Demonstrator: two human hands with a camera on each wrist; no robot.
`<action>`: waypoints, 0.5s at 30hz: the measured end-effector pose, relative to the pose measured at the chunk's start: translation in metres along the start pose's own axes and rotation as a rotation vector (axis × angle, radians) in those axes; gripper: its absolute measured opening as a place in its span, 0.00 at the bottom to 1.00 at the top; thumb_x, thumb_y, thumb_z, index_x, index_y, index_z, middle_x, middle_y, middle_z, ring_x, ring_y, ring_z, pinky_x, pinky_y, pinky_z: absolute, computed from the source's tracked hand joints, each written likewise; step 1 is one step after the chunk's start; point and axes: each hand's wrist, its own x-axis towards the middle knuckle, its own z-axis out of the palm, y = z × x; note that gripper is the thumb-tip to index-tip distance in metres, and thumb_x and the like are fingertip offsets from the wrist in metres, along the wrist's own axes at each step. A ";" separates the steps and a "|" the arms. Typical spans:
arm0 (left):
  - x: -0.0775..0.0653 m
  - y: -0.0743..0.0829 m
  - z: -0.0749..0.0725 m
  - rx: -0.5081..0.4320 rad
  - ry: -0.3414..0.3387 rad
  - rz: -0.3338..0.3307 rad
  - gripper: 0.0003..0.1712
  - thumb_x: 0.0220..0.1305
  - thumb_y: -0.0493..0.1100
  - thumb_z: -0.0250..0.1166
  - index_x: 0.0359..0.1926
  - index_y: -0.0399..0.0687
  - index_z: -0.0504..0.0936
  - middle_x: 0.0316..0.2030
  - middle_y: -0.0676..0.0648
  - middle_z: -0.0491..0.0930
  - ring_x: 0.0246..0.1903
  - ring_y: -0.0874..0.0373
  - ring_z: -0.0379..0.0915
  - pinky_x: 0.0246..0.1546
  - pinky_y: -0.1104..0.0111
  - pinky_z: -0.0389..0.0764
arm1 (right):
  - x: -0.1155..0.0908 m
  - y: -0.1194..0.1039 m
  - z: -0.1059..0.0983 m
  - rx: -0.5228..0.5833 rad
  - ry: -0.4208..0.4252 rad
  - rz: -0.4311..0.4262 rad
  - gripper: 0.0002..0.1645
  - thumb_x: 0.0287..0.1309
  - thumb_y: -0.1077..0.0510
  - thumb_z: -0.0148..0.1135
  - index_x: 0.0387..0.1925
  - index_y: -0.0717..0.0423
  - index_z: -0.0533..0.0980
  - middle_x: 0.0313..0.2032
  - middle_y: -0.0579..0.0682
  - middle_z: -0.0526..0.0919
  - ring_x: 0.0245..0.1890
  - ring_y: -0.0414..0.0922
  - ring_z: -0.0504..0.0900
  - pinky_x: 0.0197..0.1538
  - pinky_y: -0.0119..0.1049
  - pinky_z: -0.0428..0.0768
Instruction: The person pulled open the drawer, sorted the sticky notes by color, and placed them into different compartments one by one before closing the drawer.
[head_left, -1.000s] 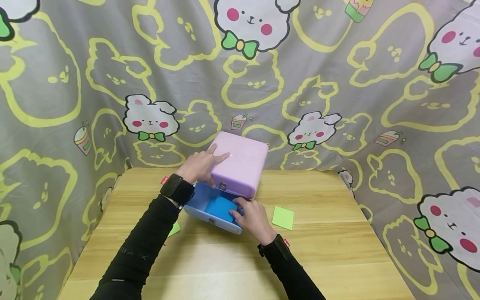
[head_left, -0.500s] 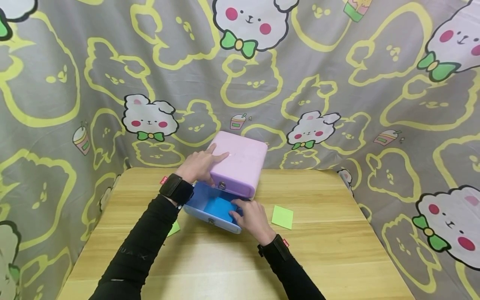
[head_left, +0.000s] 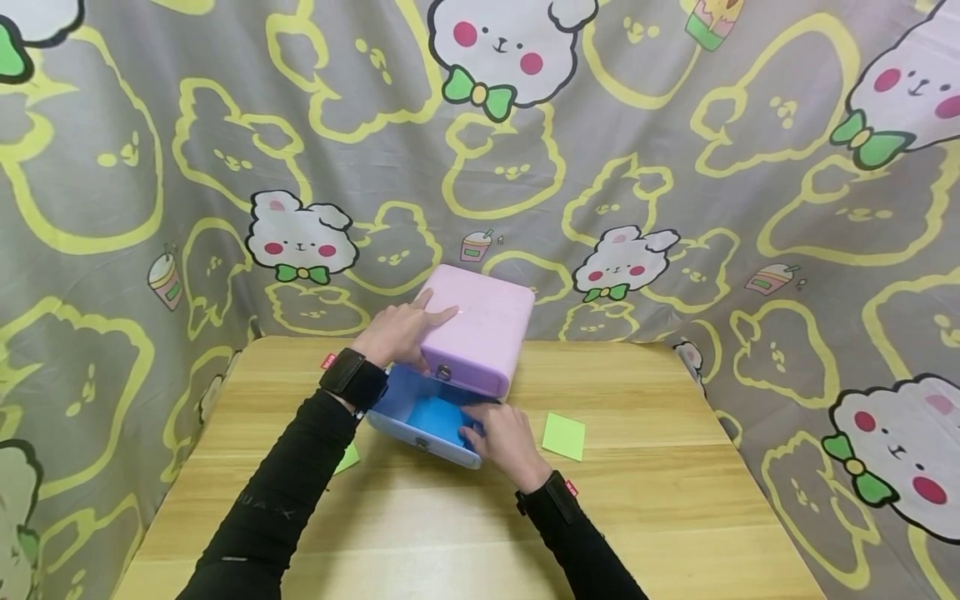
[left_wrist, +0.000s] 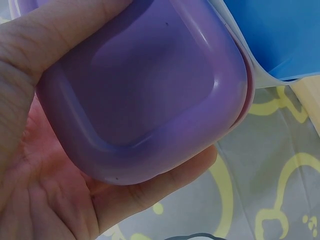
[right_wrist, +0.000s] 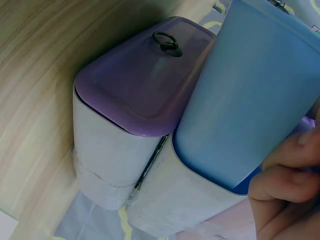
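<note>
A small drawer box (head_left: 480, 312) with a pink top stands at the back of the table, its blue drawer (head_left: 423, 442) pulled out. My left hand (head_left: 396, 330) grips the box's left side, fingers on the pink top; in the left wrist view the thumb (left_wrist: 60, 35) lies across the upper purple drawer front (left_wrist: 145, 85). Inside the blue drawer lies a blue square sheet or pad (head_left: 435, 419). My right hand (head_left: 508, 437) reaches over the drawer's right side with bent fingers at the blue square; whether they pinch it I cannot tell.
Under the blue drawer is a shut purple drawer (right_wrist: 140, 85) with a ring pull (right_wrist: 166, 41). A green sticky note (head_left: 564, 437) lies to the right on the wooden table (head_left: 645, 517), another green note (head_left: 348, 457) partly behind the left forearm. A patterned curtain (head_left: 517, 183) hangs close behind.
The blue square's right edge sits lower and flatter in the drawer than before, and the right fingers have shifted slightly left over it. The left hand stays on the box.
</note>
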 end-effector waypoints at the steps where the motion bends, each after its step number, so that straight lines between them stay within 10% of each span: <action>1: 0.000 0.000 0.000 0.000 0.000 0.001 0.68 0.39 0.50 0.86 0.79 0.68 0.56 0.80 0.33 0.47 0.62 0.32 0.74 0.62 0.40 0.76 | 0.000 0.000 0.000 -0.003 -0.001 -0.004 0.17 0.54 0.54 0.76 0.46 0.53 0.87 0.41 0.48 0.91 0.30 0.39 0.85 0.30 0.32 0.81; 15: 0.000 0.000 0.001 -0.009 0.012 0.003 0.67 0.39 0.49 0.87 0.78 0.67 0.58 0.80 0.33 0.48 0.61 0.32 0.75 0.62 0.40 0.76 | 0.000 0.001 -0.001 -0.062 -0.017 -0.065 0.17 0.61 0.51 0.71 0.51 0.51 0.87 0.48 0.45 0.91 0.37 0.45 0.90 0.30 0.38 0.84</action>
